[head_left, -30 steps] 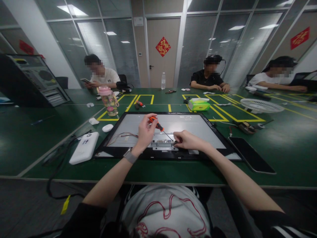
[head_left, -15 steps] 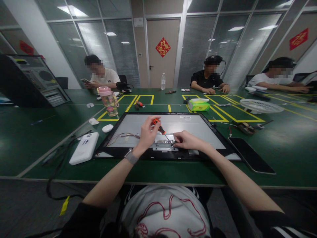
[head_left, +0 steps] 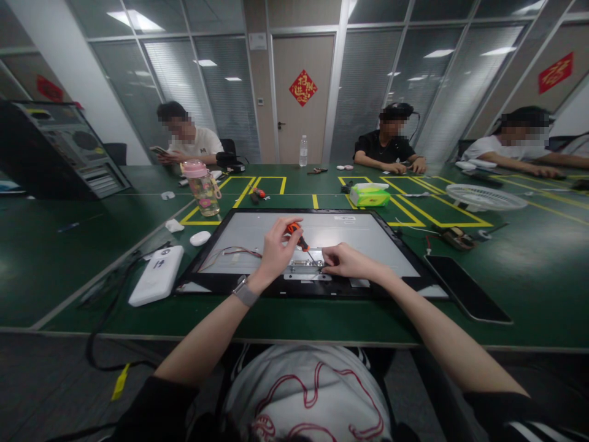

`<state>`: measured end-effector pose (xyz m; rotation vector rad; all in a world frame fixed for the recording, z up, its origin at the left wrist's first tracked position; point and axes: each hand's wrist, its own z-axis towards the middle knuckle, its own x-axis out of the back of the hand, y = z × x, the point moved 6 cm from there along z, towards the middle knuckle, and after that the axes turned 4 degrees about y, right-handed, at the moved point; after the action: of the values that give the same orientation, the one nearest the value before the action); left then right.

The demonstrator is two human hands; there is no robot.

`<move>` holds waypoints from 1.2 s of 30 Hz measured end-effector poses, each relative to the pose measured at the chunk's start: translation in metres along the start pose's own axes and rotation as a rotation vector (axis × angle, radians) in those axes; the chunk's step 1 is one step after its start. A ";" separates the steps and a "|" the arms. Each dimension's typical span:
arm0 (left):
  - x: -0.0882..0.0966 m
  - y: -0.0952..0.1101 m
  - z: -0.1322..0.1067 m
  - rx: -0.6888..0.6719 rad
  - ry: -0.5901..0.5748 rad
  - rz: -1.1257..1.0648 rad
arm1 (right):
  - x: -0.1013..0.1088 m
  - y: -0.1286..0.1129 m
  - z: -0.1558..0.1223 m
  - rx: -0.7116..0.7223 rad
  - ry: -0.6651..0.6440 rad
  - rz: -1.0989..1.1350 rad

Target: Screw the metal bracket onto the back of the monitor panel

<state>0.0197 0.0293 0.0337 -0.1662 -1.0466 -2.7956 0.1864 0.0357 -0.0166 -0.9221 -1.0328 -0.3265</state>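
Note:
A black-framed display panel (head_left: 257, 228) lies flat on the green table with its grey metal back up. My left hand (head_left: 278, 248) is closed around the handle of an orange and black screwdriver (head_left: 301, 242), which slants down to the right. Its tip meets the small metal bracket (head_left: 307, 276) near the panel's front edge. Beside that tip, my right hand (head_left: 343, 260) has its fingers pinched together at the bracket's right end. Whatever sits between those fingertips is hidden. Thin wires (head_left: 237, 250) run across the panel left of my left hand.
A white power bank (head_left: 156, 275) and a pink-lidded bottle (head_left: 202, 190) stand left of the panel. To the right lies a phone (head_left: 467, 288). Behind are a green tissue pack (head_left: 369, 194) and a white fan grille (head_left: 485, 197). Several people sit across the table.
My left hand and the screwdriver handle have shifted and turned slightly. My right hand stays at the bracket. Across the table, the person at far right has moved an arm.

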 end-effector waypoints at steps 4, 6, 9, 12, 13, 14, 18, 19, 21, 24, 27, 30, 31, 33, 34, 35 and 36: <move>0.000 0.002 0.001 -0.024 -0.015 0.015 | -0.001 0.000 0.000 -0.015 -0.004 0.008; 0.000 0.004 0.002 -0.038 -0.038 0.018 | -0.001 0.001 0.001 -0.018 -0.003 0.013; -0.001 0.007 0.003 -0.072 -0.084 0.015 | -0.002 0.002 0.001 -0.025 -0.002 0.022; -0.002 0.008 0.003 -0.093 -0.119 -0.013 | -0.003 0.004 0.002 -0.027 0.001 0.031; -0.003 0.008 0.002 -0.088 -0.130 -0.035 | -0.003 0.004 0.002 -0.026 0.003 0.035; -0.004 0.008 0.002 -0.079 -0.141 -0.061 | -0.003 0.004 0.002 -0.025 0.003 0.039; -0.009 0.010 0.004 -0.044 -0.180 -0.131 | -0.003 0.004 0.002 -0.018 -0.001 0.060; -0.010 0.012 0.005 -0.043 -0.192 -0.132 | -0.003 0.004 0.002 -0.016 -0.002 0.064; -0.012 0.016 0.006 -0.051 -0.218 -0.118 | -0.003 0.006 0.002 -0.014 0.000 0.070; -0.016 0.023 0.009 -0.079 -0.251 -0.081 | -0.003 0.007 0.002 -0.009 0.004 0.071; -0.021 0.031 0.015 -0.105 -0.285 -0.026 | -0.003 0.006 0.001 -0.012 0.010 0.063; -0.028 0.037 0.024 -0.116 -0.325 0.026 | -0.002 0.004 0.001 -0.021 0.004 0.065; -0.031 0.038 0.027 -0.117 -0.330 0.043 | -0.002 0.004 0.001 -0.022 0.004 0.067; -0.035 0.037 0.033 -0.114 -0.322 0.070 | -0.002 0.003 0.001 -0.021 0.005 0.075; -0.037 0.036 0.035 -0.124 -0.307 0.087 | -0.002 0.003 0.001 -0.022 0.005 0.082; -0.037 0.035 0.037 -0.137 -0.279 0.103 | -0.002 0.003 0.001 -0.024 0.002 0.091; -0.037 0.033 0.038 -0.149 -0.247 0.114 | -0.002 0.004 0.001 -0.026 -0.003 0.100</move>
<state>0.0641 0.0330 0.0775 -0.5828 -0.8429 -2.7980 0.1872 0.0381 -0.0205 -0.9943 -0.9835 -0.2556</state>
